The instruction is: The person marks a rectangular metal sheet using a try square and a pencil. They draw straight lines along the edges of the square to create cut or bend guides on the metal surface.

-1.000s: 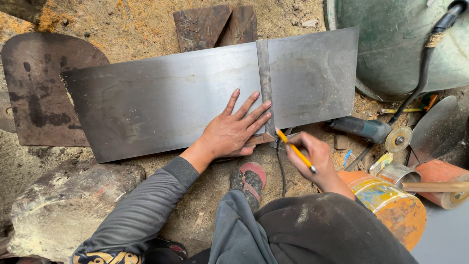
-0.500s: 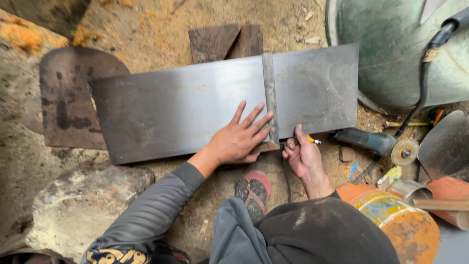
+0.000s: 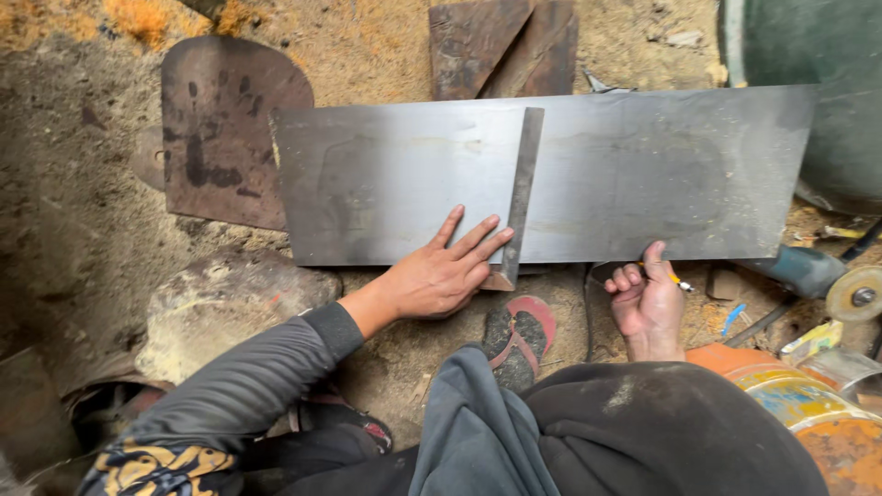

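A: Where does the steel sheet [image 3: 551, 174] lie?

B: Flat on the dirt floor [image 3: 83, 230], long side across the view. A narrow straightedge [image 3: 520, 197] lies over it, running from its far edge to past its near edge, roughly at mid-length.

A: And the left hand [image 3: 441, 276]?

B: Spread wide, palm down, at the sheet's near edge. Its fingers [image 3: 478, 241] rest on the sheet just left of the straightedge and touch its lower end. They grip nothing; they only press.

A: The right hand [image 3: 648, 298]?

B: Curled shut around a yellow pencil [image 3: 675, 278], just below the sheet's near edge, well to the right of the straightedge. Its thumb touches the edge; the pencil tip is off the metal.

A: Which step is this, would you say?

B: Marking out, I judge: straightedge set, line not drawn. A line would call for firm pressure from the left hand, with the pencil brought against the straightedge.

A: What lies beyond the sheet?

B: An angle grinder [image 3: 822, 280] to its lower right, rusty plates [image 3: 501, 41] past its far edge.
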